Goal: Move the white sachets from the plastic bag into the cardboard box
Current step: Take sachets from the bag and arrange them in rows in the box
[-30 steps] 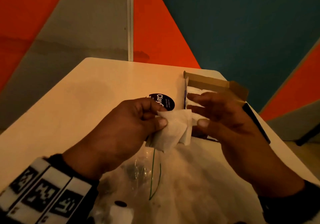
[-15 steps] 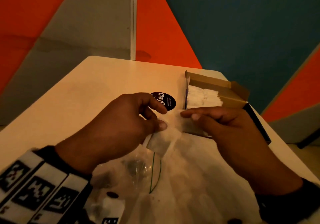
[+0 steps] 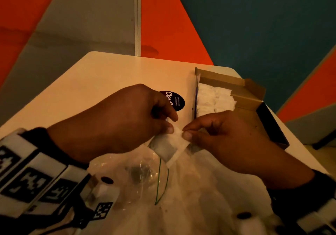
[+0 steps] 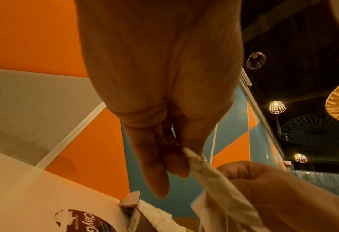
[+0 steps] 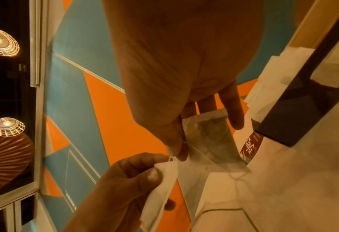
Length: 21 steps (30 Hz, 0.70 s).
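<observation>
Above the clear plastic bag [image 3: 190,189], my left hand [image 3: 172,124] pinches the top corner of a white sachet [image 3: 169,147]. My right hand [image 3: 185,132] pinches the same small bundle from the right. In the right wrist view the right hand [image 5: 176,152] holds a see-through sachet [image 5: 210,141] with dark filling. Beside it, the left hand [image 5: 155,166] holds a plain white sachet [image 5: 162,185]. The open cardboard box [image 3: 251,96] stands just beyond my right hand, with several white sachets [image 3: 214,100] packed in rows inside.
A round black sticker [image 3: 175,101] lies on the pale table [image 3: 91,89] left of the box. The box's dark lid [image 3: 272,125] hangs open towards the table's right edge. The bag has a green line [image 3: 160,180] across it and covers the near table.
My right hand, held flat beside the sachets a second ago, now pinches them with thumb and forefinger. Both hands have come down nearer the bag.
</observation>
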### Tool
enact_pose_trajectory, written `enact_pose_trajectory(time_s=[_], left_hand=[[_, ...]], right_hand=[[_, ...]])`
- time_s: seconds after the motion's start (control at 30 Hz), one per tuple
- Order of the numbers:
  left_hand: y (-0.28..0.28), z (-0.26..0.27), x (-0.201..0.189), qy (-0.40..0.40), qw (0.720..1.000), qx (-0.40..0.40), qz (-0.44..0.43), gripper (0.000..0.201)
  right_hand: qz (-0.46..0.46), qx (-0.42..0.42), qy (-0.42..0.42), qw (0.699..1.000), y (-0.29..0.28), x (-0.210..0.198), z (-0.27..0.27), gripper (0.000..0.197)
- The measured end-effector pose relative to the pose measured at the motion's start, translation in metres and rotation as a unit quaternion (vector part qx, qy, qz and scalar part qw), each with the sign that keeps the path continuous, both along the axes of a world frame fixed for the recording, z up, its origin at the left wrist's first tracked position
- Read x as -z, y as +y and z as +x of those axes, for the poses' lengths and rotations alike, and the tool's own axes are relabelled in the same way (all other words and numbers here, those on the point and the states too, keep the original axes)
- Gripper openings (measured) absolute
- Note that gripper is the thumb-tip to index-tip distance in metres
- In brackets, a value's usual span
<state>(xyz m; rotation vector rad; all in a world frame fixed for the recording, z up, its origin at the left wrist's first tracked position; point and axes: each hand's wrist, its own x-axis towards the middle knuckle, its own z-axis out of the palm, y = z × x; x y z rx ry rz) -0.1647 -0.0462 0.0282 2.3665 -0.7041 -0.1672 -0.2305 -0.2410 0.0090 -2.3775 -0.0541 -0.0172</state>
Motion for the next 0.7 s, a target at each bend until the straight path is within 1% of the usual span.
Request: enact_pose_trajectory(time_s=[0.1,0.2,0.27,0.33,0.4,0.5,0.53,0.6,0.63,0.7], left_hand=[[0.005,0.008,-0.002,-0.011,0.999,0.013,0.030,0.011],[0.012,0.016,-0.001,-0.006,0.998,0.031,0.055,0.007],[0.017,0.019,0.002,0.000,0.996,0.050,0.070,0.010],[0.019,0.020,0.006,0.017,0.995,0.069,0.067,0.012],[0.018,0.019,0.011,0.043,0.995,0.082,0.022,0.015],[0.010,0.014,0.014,0.082,0.988,0.082,-0.102,0.011],[0.009,0.012,0.015,0.089,0.982,0.078,-0.150,0.008],[0.006,0.009,0.016,0.100,0.963,0.081,-0.238,0.014],[0.005,0.008,0.016,0.112,0.951,0.086,-0.275,0.016],[0.002,0.006,0.018,0.146,0.927,0.100,-0.332,0.014]], right_hand=[[-0.012,0.008,-0.009,1.000,-0.010,-0.001,0.001,0.009],[-0.049,0.021,-0.007,0.999,-0.017,-0.003,0.001,0.012],[-0.069,0.039,-0.019,0.997,-0.021,-0.005,0.002,0.012],[-0.057,0.068,-0.040,0.995,-0.024,-0.006,0.005,0.012],[-0.014,0.105,-0.057,0.993,-0.023,-0.003,0.009,0.011],[0.066,0.115,-0.051,0.990,-0.016,0.005,0.012,0.009],[0.084,0.112,-0.050,0.989,-0.013,0.008,0.013,0.008],[0.119,0.112,-0.057,0.985,-0.007,0.014,0.013,0.011],[0.138,0.117,-0.058,0.982,-0.005,0.016,0.014,0.016],[0.166,0.121,-0.050,0.977,0.000,0.020,0.014,0.022]])
